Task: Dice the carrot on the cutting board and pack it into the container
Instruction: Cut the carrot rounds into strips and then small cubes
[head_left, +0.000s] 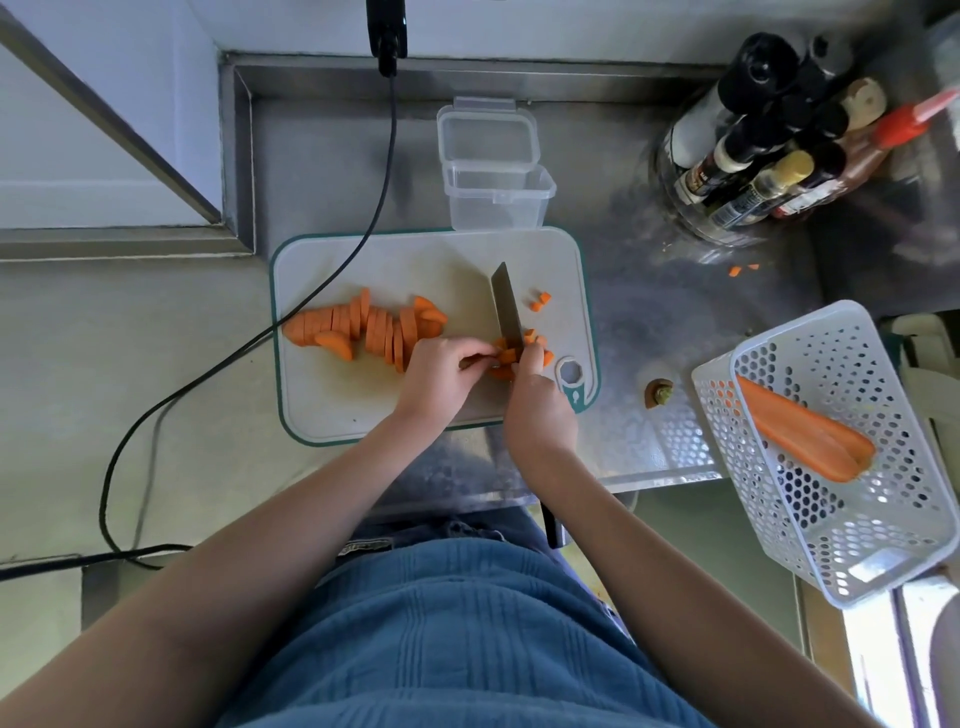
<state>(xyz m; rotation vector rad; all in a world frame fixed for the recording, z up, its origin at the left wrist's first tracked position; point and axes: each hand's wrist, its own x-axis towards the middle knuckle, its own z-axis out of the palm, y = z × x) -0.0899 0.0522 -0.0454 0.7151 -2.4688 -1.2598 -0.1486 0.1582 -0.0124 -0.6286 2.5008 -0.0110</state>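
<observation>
Bare steel bench (649, 312) is lying open right of the white cutting board (363, 405); a black cable (291, 322) is crossing its left corner.

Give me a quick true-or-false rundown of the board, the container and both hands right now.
1. The right hand grips the knife. True.
2. The clear container already holds diced carrot. False: it is empty.
3. The left hand steadies carrot pieces at the blade. True.
4. All the carrot slices are diced. False: a row of slices remains on the cutting board.
5. The white basket is empty. False: it holds carrot halves.
</observation>
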